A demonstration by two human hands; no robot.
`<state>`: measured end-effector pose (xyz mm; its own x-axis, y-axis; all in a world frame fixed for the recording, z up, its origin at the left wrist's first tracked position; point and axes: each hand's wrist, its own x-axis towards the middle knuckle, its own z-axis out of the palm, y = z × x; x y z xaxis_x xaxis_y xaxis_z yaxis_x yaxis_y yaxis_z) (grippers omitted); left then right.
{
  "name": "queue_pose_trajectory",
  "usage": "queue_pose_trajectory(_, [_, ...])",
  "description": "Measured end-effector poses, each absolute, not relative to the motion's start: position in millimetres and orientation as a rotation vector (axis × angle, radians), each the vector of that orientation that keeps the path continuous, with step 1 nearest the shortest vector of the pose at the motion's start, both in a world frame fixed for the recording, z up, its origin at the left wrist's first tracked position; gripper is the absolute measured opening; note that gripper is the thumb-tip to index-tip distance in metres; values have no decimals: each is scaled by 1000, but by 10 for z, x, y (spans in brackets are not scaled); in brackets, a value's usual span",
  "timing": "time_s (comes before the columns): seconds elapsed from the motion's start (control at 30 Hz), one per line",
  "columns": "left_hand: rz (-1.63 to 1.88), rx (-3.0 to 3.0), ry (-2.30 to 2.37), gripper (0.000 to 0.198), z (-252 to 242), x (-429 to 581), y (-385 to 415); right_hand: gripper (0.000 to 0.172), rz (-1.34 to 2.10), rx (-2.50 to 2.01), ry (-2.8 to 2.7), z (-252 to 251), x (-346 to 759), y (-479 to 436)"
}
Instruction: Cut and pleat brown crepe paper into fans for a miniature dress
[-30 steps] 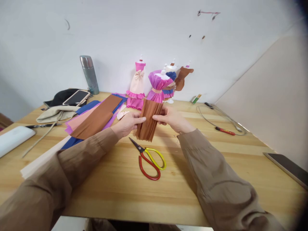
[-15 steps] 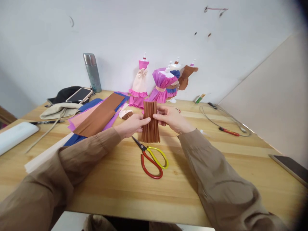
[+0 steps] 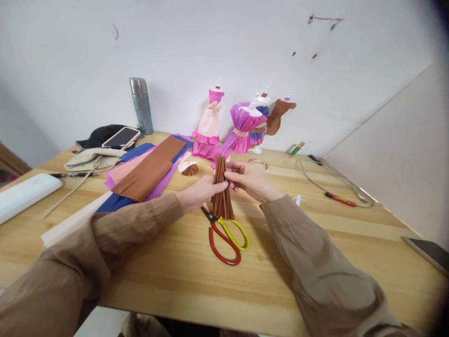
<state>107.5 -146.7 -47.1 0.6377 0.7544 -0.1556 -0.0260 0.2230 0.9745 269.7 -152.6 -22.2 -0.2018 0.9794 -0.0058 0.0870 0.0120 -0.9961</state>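
Observation:
Between my two hands stands a strip of brown pleated crepe paper [image 3: 222,204], squeezed narrow at its upper part and fanning out at the lower end. My left hand [image 3: 199,191] pinches its left side, thumb in front. From the right, my right hand [image 3: 249,179] pinches it a little higher, with the fingers partly hidden behind. Just below the paper lie scissors [image 3: 226,241] with one red and one yellow handle; the pleats' lower end overlaps part of them. A small cream and brown pleated fan piece [image 3: 188,168] rests beyond my left hand.
Coloured crepe sheets [image 3: 150,171] lie at the left. Small dress forms in paper dresses [image 3: 210,119] stand at the back wall, near a thermos [image 3: 141,106]. A phone [image 3: 121,138] rests on cloth; a cable and red-handled tool [image 3: 340,199] lie right.
My hands have drawn closer together, and the pleated paper between them is gathered narrower, mostly at the top. The whole view has shifted slightly.

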Motion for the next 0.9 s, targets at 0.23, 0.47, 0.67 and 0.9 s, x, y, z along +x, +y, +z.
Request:
queue_pose_trajectory(0.23, [512,1090,485,21,-473,1081,-1519,43,1483,-1081,-1464,-168,2704,-1596])
queue_pose_trajectory(0.47, [392,1024,455,29,-392,1045,-1591,66,1530,-1056,-1307,-128,2689,-1595])
queue_pose_trajectory(0.67, [310,997,439,38,-367,1013,-1619,58,1462,-1081,-1221,-174,2701,-1549])
queue_pose_trajectory(0.9, [264,968,518,38,-353,984,-1581,52,1032,-1360,-1546,-191,2869,-1538])
